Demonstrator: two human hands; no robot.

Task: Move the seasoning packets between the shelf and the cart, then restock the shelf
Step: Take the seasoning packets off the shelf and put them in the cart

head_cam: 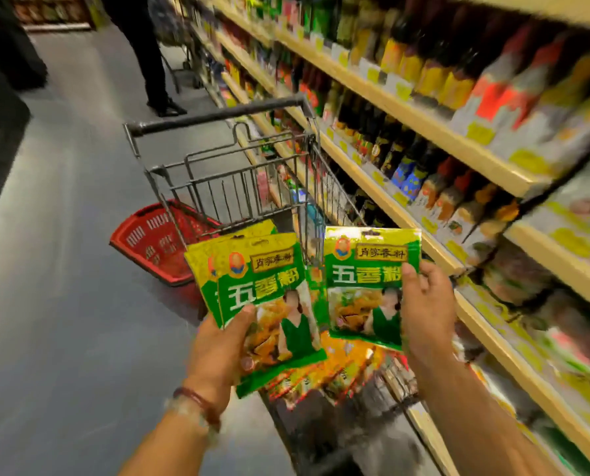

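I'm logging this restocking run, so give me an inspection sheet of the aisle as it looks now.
Surface: grey floor, bare where visible; wooden shelves on the right.
Job's things: left hand holds at least two green packets; right hand holds one green packet; more packets lie in the cart below.
Clutter: red basket on the floor beside the cart.
Grippers: both hands grip packets, thumbs on the fronts.
Cables: nothing seen.
Surroundings: bottles fill the shelves, blurred; a person's legs stand further down the aisle.
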